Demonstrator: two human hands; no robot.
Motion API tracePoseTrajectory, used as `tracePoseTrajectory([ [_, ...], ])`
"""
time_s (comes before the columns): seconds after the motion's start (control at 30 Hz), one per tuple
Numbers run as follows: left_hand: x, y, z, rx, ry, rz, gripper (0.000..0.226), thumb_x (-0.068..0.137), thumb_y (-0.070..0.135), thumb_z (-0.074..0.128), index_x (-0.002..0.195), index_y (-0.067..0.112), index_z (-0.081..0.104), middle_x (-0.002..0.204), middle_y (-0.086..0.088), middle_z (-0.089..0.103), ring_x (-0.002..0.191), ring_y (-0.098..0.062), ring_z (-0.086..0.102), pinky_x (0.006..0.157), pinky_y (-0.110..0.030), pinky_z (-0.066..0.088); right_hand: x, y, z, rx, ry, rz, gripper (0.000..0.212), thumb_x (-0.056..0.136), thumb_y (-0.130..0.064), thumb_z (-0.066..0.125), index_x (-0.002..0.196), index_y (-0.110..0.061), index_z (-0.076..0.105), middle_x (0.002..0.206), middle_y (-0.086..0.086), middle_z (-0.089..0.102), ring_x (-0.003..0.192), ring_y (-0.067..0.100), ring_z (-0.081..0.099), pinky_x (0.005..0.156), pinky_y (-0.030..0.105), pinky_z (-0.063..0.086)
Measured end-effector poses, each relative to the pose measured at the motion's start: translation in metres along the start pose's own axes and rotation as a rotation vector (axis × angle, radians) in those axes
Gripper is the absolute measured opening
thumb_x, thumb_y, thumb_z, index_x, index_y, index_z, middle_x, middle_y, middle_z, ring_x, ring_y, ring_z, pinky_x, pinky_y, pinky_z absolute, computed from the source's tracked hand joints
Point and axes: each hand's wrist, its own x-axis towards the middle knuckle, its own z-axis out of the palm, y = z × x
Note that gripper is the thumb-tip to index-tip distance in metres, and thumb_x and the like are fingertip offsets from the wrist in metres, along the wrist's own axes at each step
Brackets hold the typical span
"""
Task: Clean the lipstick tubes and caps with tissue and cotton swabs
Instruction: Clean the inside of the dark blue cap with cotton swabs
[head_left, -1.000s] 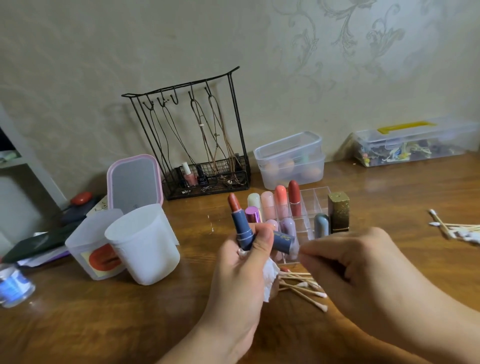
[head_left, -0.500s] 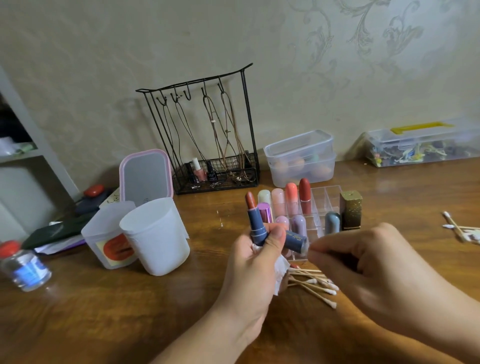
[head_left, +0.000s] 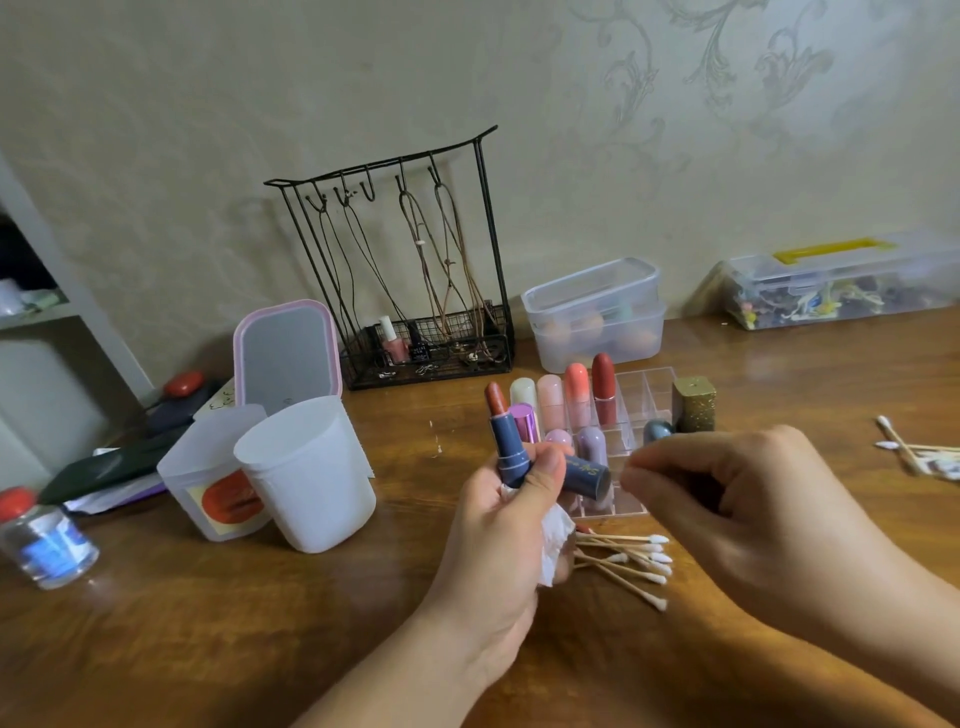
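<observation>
Left hand: grips blue lipstick tube, cap, tissue. Right hand: fingers curled, contents indiscernible, just right of cap.

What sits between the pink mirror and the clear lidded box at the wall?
In the head view, a black wire rack stands between the pink mirror and clear lidded box.

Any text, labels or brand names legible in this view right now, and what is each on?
Blue lipstick cap in the left hand: gold script, too small to read.
Small bottle's blue label: blurred, unreadable.
Dark nail polish bottle in the black wire rack: white print, too small to read.
Nothing else legible.
</observation>
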Motion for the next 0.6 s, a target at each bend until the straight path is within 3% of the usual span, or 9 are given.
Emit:
tracePoseTrajectory([
  [0.1,0.000,0.002,-0.001,-0.126,-0.040,-0.059,0.041,0.079,0.026,0.063,0.116,0.010,0.061,0.099,-0.015,0.073,0.084,-0.028,0.071,0.069,-0.037,0.053,0.001,-0.002,0.003,-0.085,0.080,-0.015,0.018,0.083,-0.014,0.076,0.066,-0.018,0.072,0.051,-0.002,0.058,0.049,0.011,0.051,0.046,0.016,0.039],
  [0.2,0.000,0.004,0.001,-0.229,-0.073,-0.088,0.041,0.074,0.021,0.063,0.112,0.004,0.063,0.093,-0.019,0.072,0.076,-0.029,0.071,0.059,-0.035,0.059,-0.003,-0.012,0.003,-0.031,0.129,-0.073,0.007,0.079,-0.023,0.075,0.073,-0.020,0.075,0.060,-0.011,0.064,0.055,0.007,0.057,0.051,0.012,0.041],
  [0.3,-0.006,0.004,0.004,-0.243,-0.113,-0.094,0.033,0.078,0.020,0.060,0.106,0.004,0.064,0.073,-0.014,0.070,0.057,-0.021,0.068,0.046,-0.025,0.054,-0.003,-0.015,-0.001,-0.020,0.188,-0.143,0.009,0.080,-0.024,0.074,0.077,-0.016,0.076,0.066,-0.012,0.062,0.057,0.003,0.051,0.056,0.005,0.039],
  [0.37,-0.008,0.004,0.006,-0.271,-0.116,-0.146,0.030,0.081,0.022,0.057,0.104,0.005,0.065,0.063,-0.009,0.066,0.046,-0.015,0.063,0.040,-0.019,0.048,-0.002,-0.015,-0.003,-0.127,0.194,-0.185,0.009,0.083,-0.020,0.073,0.079,-0.012,0.076,0.067,-0.008,0.062,0.056,0.005,0.047,0.055,0.009,0.041],
  [0.47,-0.008,0.004,0.004,-0.342,-0.147,-0.248,0.025,0.086,0.026,0.055,0.095,0.006,0.067,0.054,-0.004,0.055,0.038,-0.011,0.053,0.035,-0.014,0.041,-0.004,-0.013,-0.003,-0.237,0.160,-0.223,0.016,0.089,-0.020,0.067,0.078,-0.011,0.074,0.066,-0.001,0.061,0.052,0.016,0.052,0.046,0.029,0.045],
  [0.53,-0.005,0.001,0.000,-0.411,-0.237,-0.291,0.020,0.088,0.028,0.062,0.081,0.010,0.068,0.052,0.004,0.039,0.033,-0.004,0.037,0.031,-0.011,0.025,-0.006,-0.019,0.000,-0.227,0.155,-0.266,0.016,0.090,-0.018,0.065,0.081,-0.010,0.074,0.067,0.001,0.060,0.053,0.020,0.052,0.047,0.029,0.044],
  [0.6,-0.004,-0.004,-0.004,-0.443,-0.344,-0.297,0.019,0.086,0.028,0.066,0.079,0.012,0.073,0.055,0.005,0.047,0.038,-0.001,0.036,0.036,-0.012,0.018,-0.007,-0.027,0.002,-0.218,0.189,-0.325,0.010,0.087,-0.014,0.069,0.083,-0.008,0.075,0.066,0.002,0.060,0.055,0.019,0.050,0.051,0.023,0.043],
])
